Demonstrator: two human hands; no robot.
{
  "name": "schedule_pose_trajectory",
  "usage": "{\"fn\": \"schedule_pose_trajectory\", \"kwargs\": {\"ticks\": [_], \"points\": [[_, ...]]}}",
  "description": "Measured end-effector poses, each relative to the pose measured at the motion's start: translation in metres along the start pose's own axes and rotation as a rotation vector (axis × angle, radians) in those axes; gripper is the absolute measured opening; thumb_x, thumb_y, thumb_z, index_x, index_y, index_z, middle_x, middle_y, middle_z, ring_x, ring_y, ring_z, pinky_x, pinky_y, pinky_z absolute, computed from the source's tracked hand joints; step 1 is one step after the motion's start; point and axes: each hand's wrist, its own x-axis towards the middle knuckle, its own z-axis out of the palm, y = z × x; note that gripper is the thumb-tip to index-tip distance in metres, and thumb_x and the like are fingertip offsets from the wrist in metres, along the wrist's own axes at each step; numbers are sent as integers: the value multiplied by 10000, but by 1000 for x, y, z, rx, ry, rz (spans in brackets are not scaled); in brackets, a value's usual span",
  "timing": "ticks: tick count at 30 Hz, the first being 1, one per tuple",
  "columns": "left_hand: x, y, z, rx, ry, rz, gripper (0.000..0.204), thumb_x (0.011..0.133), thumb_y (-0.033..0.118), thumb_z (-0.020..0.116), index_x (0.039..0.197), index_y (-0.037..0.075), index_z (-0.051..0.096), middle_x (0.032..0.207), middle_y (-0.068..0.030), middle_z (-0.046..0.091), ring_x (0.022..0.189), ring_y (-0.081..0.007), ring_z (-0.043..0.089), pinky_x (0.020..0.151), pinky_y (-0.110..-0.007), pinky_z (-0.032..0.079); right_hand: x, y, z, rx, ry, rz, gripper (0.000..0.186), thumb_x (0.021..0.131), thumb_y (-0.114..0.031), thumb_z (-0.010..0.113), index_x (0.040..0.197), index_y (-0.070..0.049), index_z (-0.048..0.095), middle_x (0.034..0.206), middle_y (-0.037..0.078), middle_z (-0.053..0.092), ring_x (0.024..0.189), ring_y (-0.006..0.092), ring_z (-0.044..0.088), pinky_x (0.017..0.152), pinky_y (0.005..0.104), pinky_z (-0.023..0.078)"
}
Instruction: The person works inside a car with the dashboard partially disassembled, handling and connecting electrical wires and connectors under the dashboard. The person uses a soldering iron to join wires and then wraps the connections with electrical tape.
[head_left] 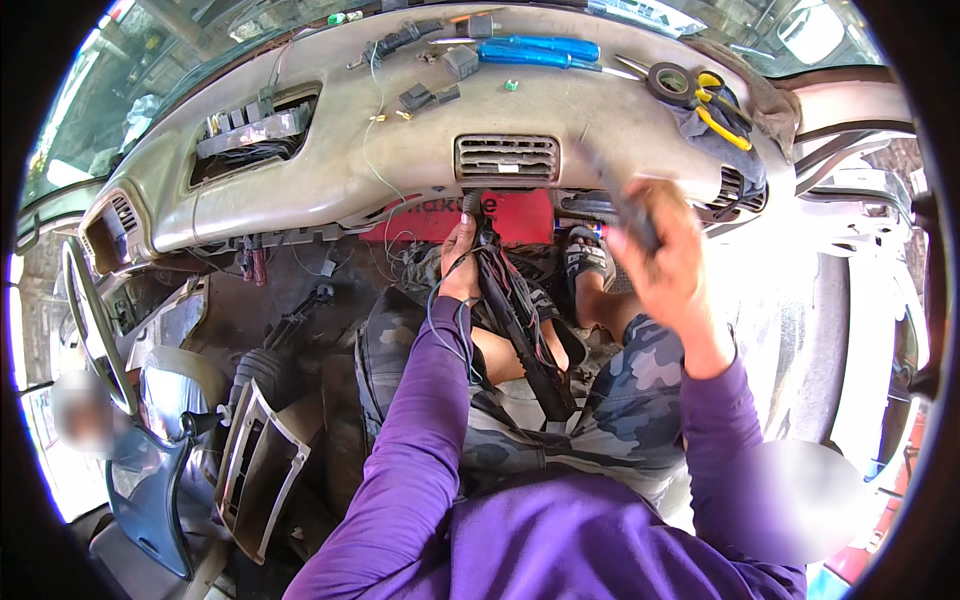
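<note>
I sit in the passenger footwell of a car under a stripped grey dashboard (400, 160). My left hand (461, 262) grips a black bundle of wires (520, 320) that runs from below the dash down across my lap. My right hand (660, 255) is raised near the centre air vent (506, 158) and holds a dark, slim tool (615, 195), blurred by motion. Both sleeves are purple.
On top of the dash lie two blue-handled screwdrivers (540, 50), a roll of black tape (668, 80), yellow-handled pliers (722, 110) and small black connectors (430, 95). A steering wheel (90, 330) is at the left, with a loose trim panel (255, 460) below it. A red object (520, 215) sits under the vent.
</note>
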Motion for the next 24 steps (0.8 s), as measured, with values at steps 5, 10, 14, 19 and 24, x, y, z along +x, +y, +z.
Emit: {"fn": "schedule_pose_trajectory", "kwargs": {"ticks": [5,10,14,19,24], "points": [[-12,19,13,17,-33,-118,625,913,659,614,1055,50,616,735,-88,631,567,-219,623,507,-357,521,-34,32,36,-60,-555,189,301,874,-244,736,1018,13,672,956,220,632,935,410,627,835,475,499],[-15,22,20,24,13,-63,599,922,648,613,1081,70,602,768,-75,642,556,-209,616,495,-352,518,4,77,73,-489,-515,-153,158,780,-122,710,923,-55,708,1217,139,578,1209,346,539,1023,499,446],[-11,18,16,40,13,-24,551,954,612,590,1063,72,592,752,-76,629,552,-211,615,490,-357,522,0,92,94,-510,-456,-122,346,727,-54,700,1073,-59,688,1357,119,523,1347,352,448,1101,513,391],[-17,26,21,19,-61,-42,497,988,565,570,1096,81,608,788,-60,639,596,-196,624,528,-351,526,-2,100,100,-523,-564,2,522,742,-19,672,1260,-76,668,1493,127,447,1416,369,389,1153,528,339],[-14,24,21,44,40,-26,483,996,568,559,1105,101,618,870,-21,631,743,-163,621,657,-321,518,-3,100,104,-468,-577,-5,598,733,-3,663,1328,-49,625,1542,190,378,1435,423,347,1179,538,307]]}}
